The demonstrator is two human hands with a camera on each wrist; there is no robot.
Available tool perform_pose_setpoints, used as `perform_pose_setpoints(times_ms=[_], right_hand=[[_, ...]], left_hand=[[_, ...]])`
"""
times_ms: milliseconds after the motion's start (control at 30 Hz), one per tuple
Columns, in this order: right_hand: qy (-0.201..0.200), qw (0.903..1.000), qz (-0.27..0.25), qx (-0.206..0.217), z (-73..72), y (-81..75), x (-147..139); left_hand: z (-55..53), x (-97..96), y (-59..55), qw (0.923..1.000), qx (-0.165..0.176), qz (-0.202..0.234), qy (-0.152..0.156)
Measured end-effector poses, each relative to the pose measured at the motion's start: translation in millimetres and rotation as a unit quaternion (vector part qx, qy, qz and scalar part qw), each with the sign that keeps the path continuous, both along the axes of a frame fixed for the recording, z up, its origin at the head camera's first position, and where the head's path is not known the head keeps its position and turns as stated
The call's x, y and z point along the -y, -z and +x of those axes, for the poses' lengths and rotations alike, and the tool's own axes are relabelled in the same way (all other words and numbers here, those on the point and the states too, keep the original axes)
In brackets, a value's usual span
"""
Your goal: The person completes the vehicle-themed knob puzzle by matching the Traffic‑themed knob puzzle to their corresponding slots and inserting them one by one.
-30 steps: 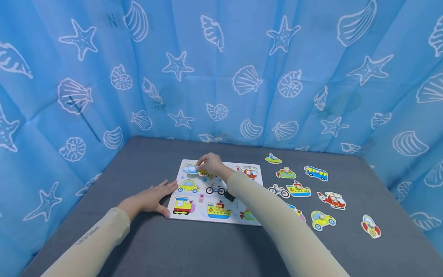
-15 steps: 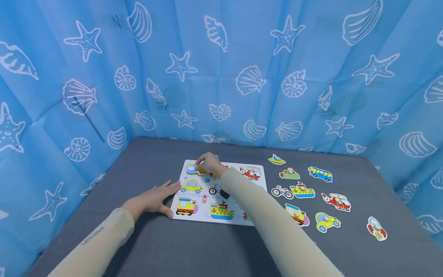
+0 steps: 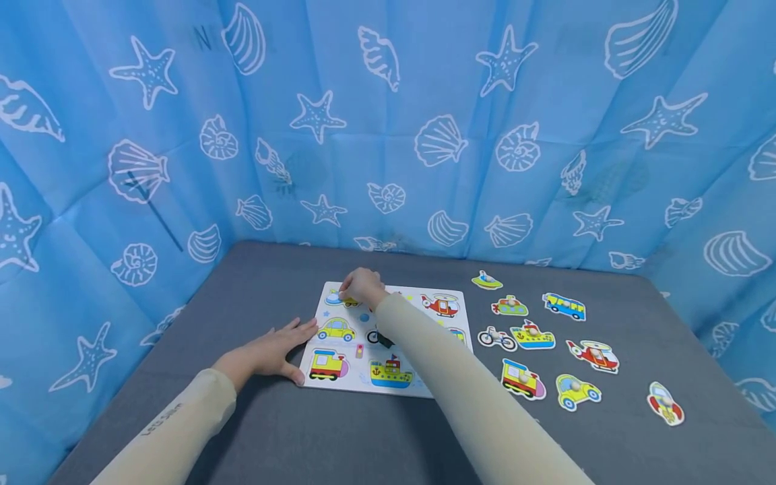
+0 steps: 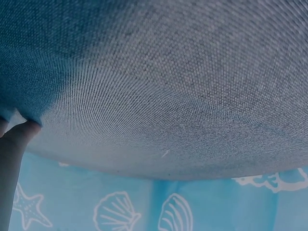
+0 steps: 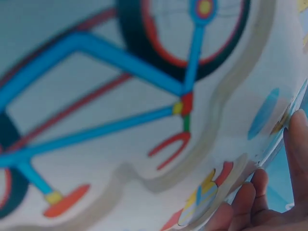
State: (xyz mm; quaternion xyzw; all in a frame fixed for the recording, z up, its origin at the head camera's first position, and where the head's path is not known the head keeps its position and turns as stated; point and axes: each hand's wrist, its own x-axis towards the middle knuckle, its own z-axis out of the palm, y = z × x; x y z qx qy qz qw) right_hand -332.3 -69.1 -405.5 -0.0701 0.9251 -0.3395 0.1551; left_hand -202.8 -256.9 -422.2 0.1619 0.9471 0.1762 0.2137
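A white puzzle board [image 3: 358, 385] with printed vehicles lies on the grey table. My left hand [image 3: 273, 351] is spread flat at its left side, fingertips on the edge and thumb by the near left corner. At the board's far left slot, my right hand [image 3: 362, 286] pinches a blue-and-yellow vehicle puzzle piece [image 3: 333, 298], which is partly hidden under the fingers. The right wrist view shows a printed bicycle [image 5: 96, 130] up close, with the right hand [image 5: 269, 192] beyond it at the far side. In the left wrist view a finger [image 4: 21, 134] touches the cloth.
Right of the board lie several knobbed pieces, among them a bus [image 3: 564, 306], a ship [image 3: 532, 335], a helicopter [image 3: 595, 356], a train [image 3: 523, 379], a car [image 3: 577, 393] and a rocket [image 3: 665, 404]. A blue seashell curtain [image 3: 376, 155] surrounds the table.
The right hand has shifted slightly left, bringing the piece from beside its matching print to over it. The left hand keeps its place on the board. The head view has turned a little.
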Motion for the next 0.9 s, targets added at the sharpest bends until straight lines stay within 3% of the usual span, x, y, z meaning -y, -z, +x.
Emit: perform_pose_setpoints(times_ms=[500,900], right_hand=[[-0.006,0.9989,-0.047,-0.001,3.2,1.3,-17.7],[0.011,0.9941,-0.108,-0.006,32.2,-25.5,-56.1]], left_hand=[[5.0,-0.3,-0.7,0.9999,-0.003,0.011,0.008],[5.6,-2.4,-2.8,0.9996,-0.016,0.015,0.017]])
